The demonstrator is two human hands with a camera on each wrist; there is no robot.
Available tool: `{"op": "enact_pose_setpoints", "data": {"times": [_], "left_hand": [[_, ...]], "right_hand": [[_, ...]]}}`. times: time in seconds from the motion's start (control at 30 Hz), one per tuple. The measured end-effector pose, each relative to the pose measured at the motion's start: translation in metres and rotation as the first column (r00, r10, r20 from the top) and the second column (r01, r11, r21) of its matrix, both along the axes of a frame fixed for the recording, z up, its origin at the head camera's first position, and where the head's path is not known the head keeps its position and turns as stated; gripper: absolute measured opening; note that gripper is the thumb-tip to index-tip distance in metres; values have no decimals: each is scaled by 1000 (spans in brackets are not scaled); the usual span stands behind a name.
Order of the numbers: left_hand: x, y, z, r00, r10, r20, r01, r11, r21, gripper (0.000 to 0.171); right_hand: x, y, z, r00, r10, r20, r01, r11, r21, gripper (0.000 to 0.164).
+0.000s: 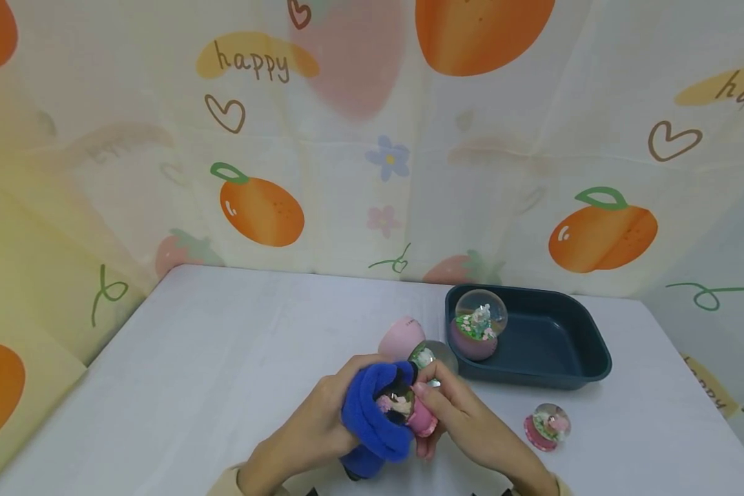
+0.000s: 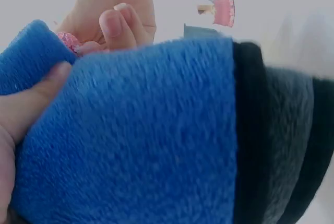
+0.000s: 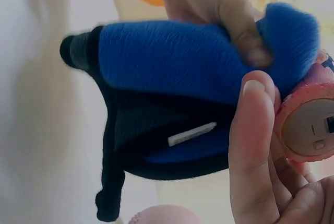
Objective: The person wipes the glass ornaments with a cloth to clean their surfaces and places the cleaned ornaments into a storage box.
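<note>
small pink globe (image 1: 423, 418) half wrapped in blue cloth (image 1: 364, 406)

the left hand (image 1: 322, 421) is curled around the blue cloth, its thumb pressed over the fabric, as the left wrist view shows. the cloth has black edging, a grey side and a pale tag (image 3: 192, 134). the right hand (image 1: 471, 417) pinches the small pink globe by its base, thumb and fingers bent around it, with some fingers loose below. the globe sits between the hands above the counter (image 1: 254, 337), its dome turned into the folds of the cloth; the right wrist view shows its round tan underside.

just beyond the hands, a globe with a pale pink base (image 1: 401, 339) is tipped over on the counter, partly hidden by the right hand. behind that, to the right, stands a dark blue tray (image 1: 545, 337) with a large mauve-based globe (image 1: 474, 343) leaning at its left end. near the tray's front, right of the right hand, a small globe with a deep pink base (image 1: 542, 435) rests tilted on the counter. a backdrop (image 1: 335, 165) printed with oranges hangs behind.
</note>
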State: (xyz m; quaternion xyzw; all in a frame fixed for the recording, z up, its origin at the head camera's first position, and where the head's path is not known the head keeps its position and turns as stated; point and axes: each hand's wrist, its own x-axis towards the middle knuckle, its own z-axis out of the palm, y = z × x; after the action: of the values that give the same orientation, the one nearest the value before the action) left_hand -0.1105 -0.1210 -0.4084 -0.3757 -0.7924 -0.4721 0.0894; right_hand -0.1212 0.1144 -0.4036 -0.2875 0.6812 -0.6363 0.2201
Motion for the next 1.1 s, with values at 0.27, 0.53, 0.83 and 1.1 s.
{"op": "enact_pose_setpoints", "data": {"times": [0.27,0.53,0.83,1.1], "left_hand": [[-3,-2,0,999,23,49,-22,1000,-18,71],[-4,-3,0,987,5,163,-6,1000,5,77],[-2,-3,3,978,33,208,-37,999,15,68],[0,-3,7,958,103,269,-95,995,-42,42]], "right_hand": [[-2,0,2,999,-48,1,48,999,18,25],[-3,-4,1,992,-128,-14,126,988,-86,32],[-3,-3,-3,992,-125,-30,120,984,-134,38],[-4,3,1,977,-183,-114,179,983,-40,43]]}}
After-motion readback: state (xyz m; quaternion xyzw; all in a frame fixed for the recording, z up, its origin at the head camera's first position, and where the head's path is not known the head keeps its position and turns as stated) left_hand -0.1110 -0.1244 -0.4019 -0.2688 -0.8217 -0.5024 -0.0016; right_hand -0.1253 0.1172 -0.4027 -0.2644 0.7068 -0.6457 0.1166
